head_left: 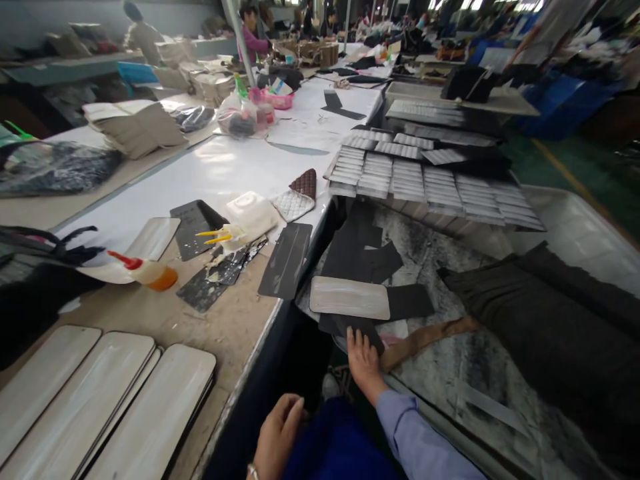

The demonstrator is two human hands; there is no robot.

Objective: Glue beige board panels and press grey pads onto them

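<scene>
My right hand (364, 360) rests with its fingers spread on the edge of a dark flat piece (356, 325) on the side table. Just beyond my fingertips lies a pale rounded rectangular panel (349, 298), partly over other dark pieces (410, 301). My left hand (280, 433) hangs near my lap beside the worktable's edge, its fingers curled together and nothing visible in them. Left of it, pale coated panels with dark edges (165, 407) lie in overlapping stacks on the worktable.
A glue bottle with red nozzle (155, 273) lies on the worktable (240, 300), near a white container with yellow tips (247, 217). Racks of pale strips (390, 177) stand farther back on the right. Dark cloth (550, 320) covers the side table's right. Other people are in the background.
</scene>
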